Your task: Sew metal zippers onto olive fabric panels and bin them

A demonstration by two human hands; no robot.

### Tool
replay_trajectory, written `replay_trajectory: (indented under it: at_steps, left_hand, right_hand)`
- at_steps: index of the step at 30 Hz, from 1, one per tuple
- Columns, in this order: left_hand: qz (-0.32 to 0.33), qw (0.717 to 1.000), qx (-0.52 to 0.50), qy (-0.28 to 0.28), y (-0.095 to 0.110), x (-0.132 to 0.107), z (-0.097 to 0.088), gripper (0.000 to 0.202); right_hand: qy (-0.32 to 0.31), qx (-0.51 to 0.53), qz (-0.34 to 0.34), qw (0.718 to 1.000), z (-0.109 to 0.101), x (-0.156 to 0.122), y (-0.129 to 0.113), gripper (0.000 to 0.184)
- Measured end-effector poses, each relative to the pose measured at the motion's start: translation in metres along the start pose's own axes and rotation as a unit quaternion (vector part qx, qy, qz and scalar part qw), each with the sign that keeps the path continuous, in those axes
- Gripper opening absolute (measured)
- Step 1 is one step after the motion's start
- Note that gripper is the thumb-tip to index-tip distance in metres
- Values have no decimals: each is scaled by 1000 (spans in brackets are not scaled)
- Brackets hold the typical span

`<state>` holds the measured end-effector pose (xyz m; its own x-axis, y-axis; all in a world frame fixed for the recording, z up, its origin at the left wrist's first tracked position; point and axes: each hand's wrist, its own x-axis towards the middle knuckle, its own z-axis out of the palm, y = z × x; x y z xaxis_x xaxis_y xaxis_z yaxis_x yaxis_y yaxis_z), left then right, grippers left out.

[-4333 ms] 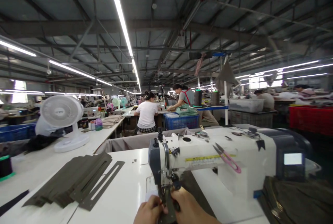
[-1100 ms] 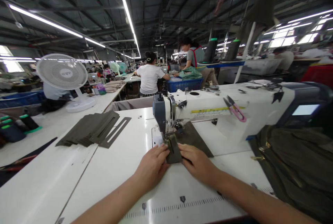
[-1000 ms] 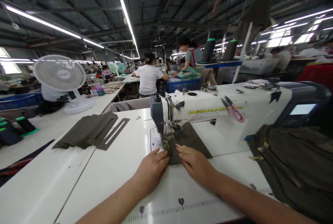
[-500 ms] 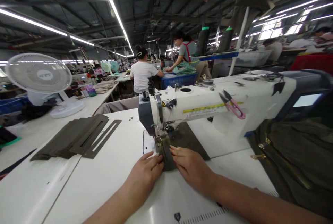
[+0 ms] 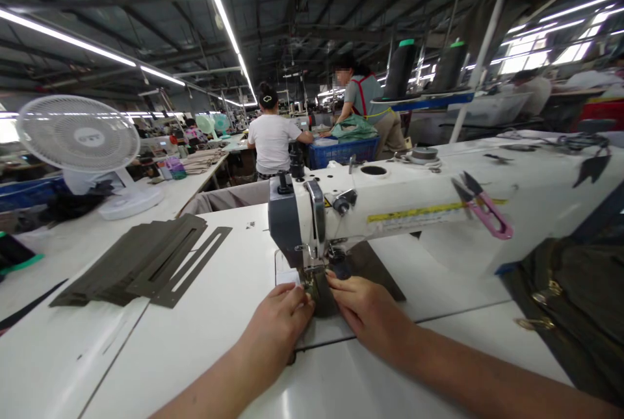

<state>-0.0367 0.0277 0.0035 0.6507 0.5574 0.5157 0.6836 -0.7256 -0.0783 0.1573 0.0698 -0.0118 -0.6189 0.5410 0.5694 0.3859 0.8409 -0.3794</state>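
Observation:
A dark olive fabric piece [image 5: 325, 303] lies under the needle area of a white sewing machine [image 5: 429, 195]; part of it spreads behind my right hand. My left hand [image 5: 280, 321] is closed at the fabric's left edge, thumb and fingertips together just in front of the presser foot [image 5: 314, 269]. From the other side, my right hand [image 5: 373, 308] grips the fabric with its fingers close together, the fingertips beside the foot. A brassy strip, perhaps a zipper, shows between the hands. My fingers partly cover the fabric.
Stacked olive panels [image 5: 131, 260], some slotted, lie left on the table. Behind them stands a white fan [image 5: 80, 136]. Pink-handled snips [image 5: 487, 208] rest against the machine arm. An olive bag with zippers [image 5: 565, 302] sits right. Two co-workers work beyond, near a blue crate [image 5: 344, 152].
The view has shifted, so the machine looks larger and farther right. My left fingers have curled more at the fabric edge. Both hands stay by the presser foot.

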Motion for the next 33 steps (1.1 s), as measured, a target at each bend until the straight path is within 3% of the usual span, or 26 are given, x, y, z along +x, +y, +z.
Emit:
replay_trajectory:
  at_steps: [9, 33]
  left_hand:
    - [-63, 997, -13, -36, -14, 1, 10, 20]
    - [-86, 994, -46, -44, -20, 0, 12, 12]
  right_hand:
    - [2, -42, 9, 999, 10, 10, 18, 27]
    - [-27, -42, 30, 998, 14, 12, 25, 26]
